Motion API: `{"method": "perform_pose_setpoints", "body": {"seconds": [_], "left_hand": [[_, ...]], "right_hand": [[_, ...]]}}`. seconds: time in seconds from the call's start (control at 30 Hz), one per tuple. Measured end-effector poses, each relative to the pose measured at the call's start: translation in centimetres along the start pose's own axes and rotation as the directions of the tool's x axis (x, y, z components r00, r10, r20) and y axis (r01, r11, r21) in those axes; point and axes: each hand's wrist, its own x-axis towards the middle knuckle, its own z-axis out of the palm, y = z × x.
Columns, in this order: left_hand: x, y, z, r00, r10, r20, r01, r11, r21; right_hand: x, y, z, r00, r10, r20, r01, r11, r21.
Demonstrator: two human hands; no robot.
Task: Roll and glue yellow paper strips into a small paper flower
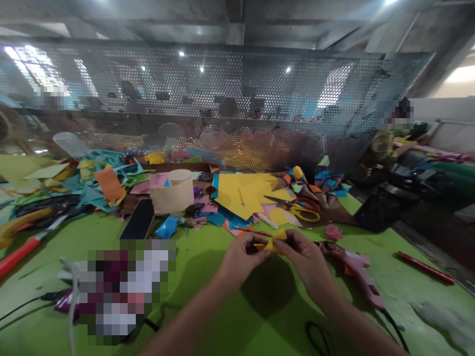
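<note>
Between both hands, above the green table (pixel 208 306), is a small folded piece of yellow paper (pixel 276 242). My left hand (pixel 243 257) pinches its left part with thumb and fingers. On the other side, my right hand (pixel 302 254) grips the upper right edge between thumb and forefinger. A pink glue gun (pixel 358 269) lies just right of my right hand, its black cord running toward the front. Behind the hands rest a pencil (pixel 252 231) and scissors with yellow handles (pixel 304 212).
Yellow paper sheets (pixel 241 190) lie at the back, beside a roll of cream tape (pixel 172 195) and a dark phone-like slab (pixel 138 220). Coloured scraps (pixel 100 173) heap at the left, near a red-handled cutter (pixel 22 254). A red pen (pixel 425 268) lies right. Perforated metal panel (pixel 222 99) stands behind.
</note>
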Motion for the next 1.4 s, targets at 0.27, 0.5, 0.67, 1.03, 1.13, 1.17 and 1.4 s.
{"method": "perform_pose_setpoints", "body": {"seconds": [0.27, 0.5, 0.67, 1.03, 1.13, 1.17, 1.4], "left_hand": [[1.0, -0.4, -0.6, 0.987, -0.072, -0.141, 0.051, 0.988, -0.148], [0.9, -0.5, -0.7, 0.984, -0.018, -0.179, 0.002, 0.996, -0.093], [0.6, -0.1, -0.4, 0.989, -0.015, -0.146, 0.0, 0.994, -0.105], [0.0, 1.0, -0.9, 0.992, 0.124, -0.018, -0.119, 0.974, 0.193], [-0.3, 1.5, -1.2, 0.982, 0.176, 0.061, -0.184, 0.864, 0.468], [-0.4, 1.7, -1.3, 0.978, 0.184, 0.101, -0.21, 0.833, 0.512], [0.1, 1.4, -1.8, 0.972, 0.153, 0.175, -0.229, 0.77, 0.596]], "right_hand": [[-0.1, -0.1, -0.3, 0.981, -0.188, -0.044, 0.177, 0.966, -0.19], [-0.1, 0.0, -0.6, 0.776, -0.566, 0.278, 0.608, 0.553, -0.57], [0.1, 0.4, -0.6, 0.792, -0.514, 0.328, 0.591, 0.515, -0.621], [-0.3, -0.2, -0.7, 0.88, -0.368, 0.3, 0.475, 0.676, -0.564], [-0.4, -0.3, -0.5, 0.917, -0.284, 0.279, 0.394, 0.748, -0.534], [-0.4, -0.3, -0.4, 0.927, -0.26, 0.27, 0.368, 0.769, -0.522], [-0.2, -0.5, -0.3, 0.933, -0.164, 0.319, 0.279, 0.891, -0.358]]}}
